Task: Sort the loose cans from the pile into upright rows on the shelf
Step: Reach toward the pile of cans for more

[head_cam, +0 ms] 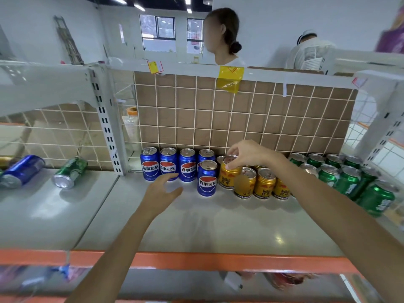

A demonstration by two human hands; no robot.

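Right hand (244, 155) grips a gold can (229, 174) by its top rim, fingers curled over the lid from above. That can stands upright, long axis vertical, at the left end of the gold group (264, 182) and just beside the front blue can (207, 179). Left hand (161, 193) hovers low over the shelf (218, 224) with fingers spread and relaxed, holding nothing, in front of the blue row (168, 164).

Remaining loose stock lies well apart to the left, in the adjoining bay beyond the upright post (107, 123): one blue can (21, 170) and one green can (70, 172), both on their sides with long axes horizontal and bases toward the camera. The left hand is clearly the nearer of the two. Judged from this layout, the next pickup calls for a leftward reach past the post, then turning the can upright. Green rows (341, 173) stand at the far right.
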